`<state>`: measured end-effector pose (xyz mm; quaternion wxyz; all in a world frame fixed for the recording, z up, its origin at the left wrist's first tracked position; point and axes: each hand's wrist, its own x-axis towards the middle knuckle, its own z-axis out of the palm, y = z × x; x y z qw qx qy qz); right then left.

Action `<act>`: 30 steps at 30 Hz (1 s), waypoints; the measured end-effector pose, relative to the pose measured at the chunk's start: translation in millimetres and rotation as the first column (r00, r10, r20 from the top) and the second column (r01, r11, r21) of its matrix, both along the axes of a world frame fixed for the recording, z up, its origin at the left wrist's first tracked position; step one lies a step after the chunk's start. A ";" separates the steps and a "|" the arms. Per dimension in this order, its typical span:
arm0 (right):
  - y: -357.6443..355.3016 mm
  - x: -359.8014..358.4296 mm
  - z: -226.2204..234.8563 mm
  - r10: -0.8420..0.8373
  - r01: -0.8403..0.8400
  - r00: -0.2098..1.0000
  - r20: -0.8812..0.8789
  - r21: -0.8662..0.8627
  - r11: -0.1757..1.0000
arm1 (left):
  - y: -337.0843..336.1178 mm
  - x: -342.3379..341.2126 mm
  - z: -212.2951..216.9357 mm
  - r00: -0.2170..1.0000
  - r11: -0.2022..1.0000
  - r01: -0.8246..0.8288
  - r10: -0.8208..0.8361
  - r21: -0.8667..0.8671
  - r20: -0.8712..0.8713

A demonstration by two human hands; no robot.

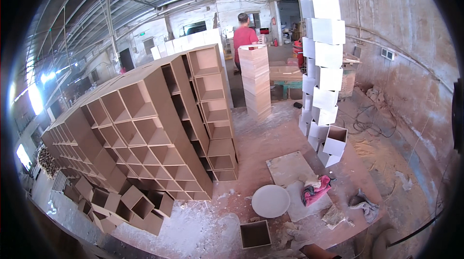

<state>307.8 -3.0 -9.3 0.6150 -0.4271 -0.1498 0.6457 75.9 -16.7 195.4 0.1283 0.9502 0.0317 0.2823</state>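
Observation:
A bare piece of my right forearm (316, 251) comes in at the lower edge. A crumpled greyish shape (291, 234) adjoins it, perhaps my right hand in a dusty glove; its fingers cannot be made out. Just left of it, an open brown fibreboard box (255, 235) lies on the dusty reddish work surface (217, 210). Whether the hand touches the box is unclear. Behind the box stands a round, pale, shallow dish (270, 201). My left hand is out of view.
Stacked brown open boxes (145, 138) fill the left, with loose boxes (130, 206) below. White boxes (326, 80) stand stacked at the right, near a wood-toned column (256, 82). Pink cloth (316, 191) and grey rags (365, 206) lie nearby. A person in red (245, 36) stands behind.

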 end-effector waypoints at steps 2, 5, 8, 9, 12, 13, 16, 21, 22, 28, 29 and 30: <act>3.4 -2.0 8.5 0.098 -0.098 0.995 0.000 0.037 0.994 | -4.2 6.4 -6.0 0.999 1.000 0.023 -0.023 0.002 -0.041; -0.3 -8.1 26.0 0.151 -0.150 0.989 0.001 0.054 0.987 | -7.6 11.0 -8.4 0.996 0.999 0.034 -0.034 0.010 -0.078; -1.1 -10.0 19.5 0.075 -0.075 0.997 0.009 0.040 0.996 | -6.5 14.8 -10.4 0.994 0.998 0.052 -0.050 0.019 -0.101; 0.1 -14.7 19.2 0.076 -0.076 0.997 0.000 0.040 0.996 | -6.3 15.3 -11.4 0.993 0.998 0.058 -0.055 0.023 -0.106; 3.1 -8.1 2.4 -0.056 0.055 0.998 -0.019 -0.052 0.997 | -4.8 17.3 -15.9 0.991 0.998 0.054 -0.050 0.029 -0.120; 5.4 9.5 -39.5 0.022 -0.014 0.996 -0.091 0.093 0.996 | -4.9 19.6 -15.7 0.991 0.998 0.061 -0.057 0.035 -0.119; 9.3 -2.7 -15.0 0.042 -0.023 0.991 -0.129 0.146 0.989 | -1.1 12.6 -16.4 0.990 0.998 0.056 -0.053 0.022 -0.132; 12.3 -11.1 36.5 0.007 0.029 0.970 -0.242 0.142 0.989 | -1.0 14.5 -17.8 0.989 0.997 0.079 -0.075 0.026 -0.131; 12.2 -13.0 42.9 0.026 0.008 0.969 -0.245 0.140 0.990 | -1.5 14.1 -18.7 0.988 0.996 0.079 -0.075 0.027 -0.132; 5.8 -9.0 17.0 -0.002 0.021 0.992 -0.128 0.144 0.989 | -3.2 13.7 -22.5 0.986 0.994 0.102 -0.096 0.039 -0.135; 5.0 -9.5 18.2 0.042 -0.003 0.981 -0.187 0.207 0.978 | -3.4 14.0 -23.2 0.987 0.994 0.099 -0.093 0.040 -0.133; 3.8 -11.6 19.2 0.044 -0.004 0.981 -0.190 0.204 0.979 | -3.9 13.2 -24.1 0.986 0.994 0.102 -0.096 0.044 -0.135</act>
